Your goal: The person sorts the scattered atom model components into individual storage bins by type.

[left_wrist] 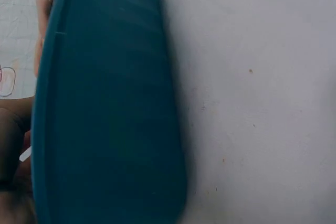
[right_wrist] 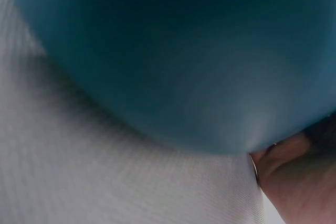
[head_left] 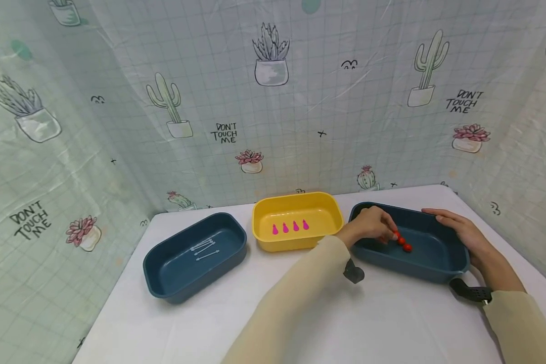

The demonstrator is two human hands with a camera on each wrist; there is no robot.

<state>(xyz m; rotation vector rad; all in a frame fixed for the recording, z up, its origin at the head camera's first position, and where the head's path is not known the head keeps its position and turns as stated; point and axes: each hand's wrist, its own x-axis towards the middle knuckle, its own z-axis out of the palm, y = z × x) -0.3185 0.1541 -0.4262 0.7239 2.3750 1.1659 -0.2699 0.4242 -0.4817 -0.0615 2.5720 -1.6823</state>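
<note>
A dark blue tray [head_left: 418, 268] stands at the right of the table. My left hand [head_left: 370, 225] reaches over its left part with curled fingers. The fingertips pinch a small red piece, one of a short row of small, rounded red pieces [head_left: 407, 248] on the tray floor; the fingers partly cover the row. In the left wrist view, the tray's side wall [left_wrist: 115, 98] hides most of the hand. My right hand [head_left: 466, 235] grips the tray's rim at the far right corner. The tray's outer wall [right_wrist: 199, 77] fills much of the right wrist view.
A yellow tray [head_left: 296, 244] holds several pink bottle-shaped pieces [head_left: 296, 226] in a row, just left of the right-hand tray. Farther left, another dark blue tray [head_left: 200, 280] contains several thin pale sticks [head_left: 203, 246] with knobbed ends. A patterned curtain [head_left: 300, 111] encloses the white table.
</note>
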